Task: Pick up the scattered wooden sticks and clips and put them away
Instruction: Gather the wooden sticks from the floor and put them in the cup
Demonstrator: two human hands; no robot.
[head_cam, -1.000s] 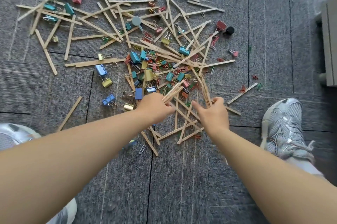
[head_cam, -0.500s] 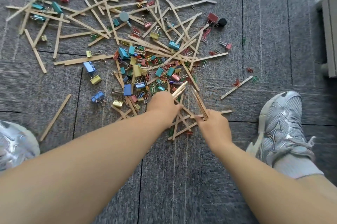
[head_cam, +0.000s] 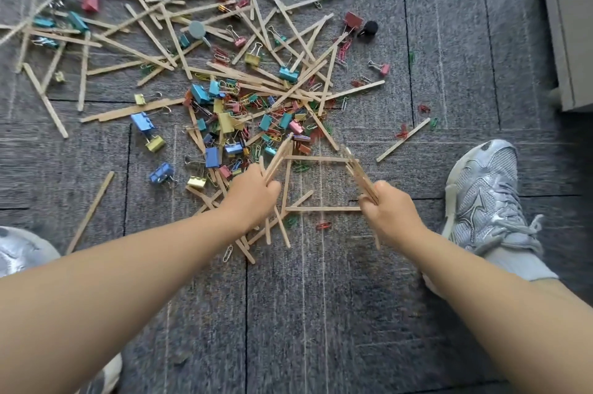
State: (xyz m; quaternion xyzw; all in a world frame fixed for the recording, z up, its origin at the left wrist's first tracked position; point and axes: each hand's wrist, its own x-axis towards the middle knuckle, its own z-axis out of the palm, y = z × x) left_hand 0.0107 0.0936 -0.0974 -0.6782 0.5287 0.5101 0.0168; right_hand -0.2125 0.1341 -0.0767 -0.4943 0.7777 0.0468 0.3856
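Many flat wooden sticks lie scattered over grey carpet, mixed with coloured binder clips and paper clips. My left hand grips a small bundle of sticks that points up and to the right. My right hand grips another bundle of sticks that points up and to the left. Both hands hover over the near edge of the pile, where several sticks still lie crossed on the carpet between them.
My right foot in a silver sneaker stands close beside my right hand. The other sneaker is at the left edge. A grey furniture corner stands at the far right. A lone stick lies at the left.
My right hand has lifted its bundle and drawn right, away from my left hand. My left hand still holds its sticks near the same spot. The camera view has shifted slightly.
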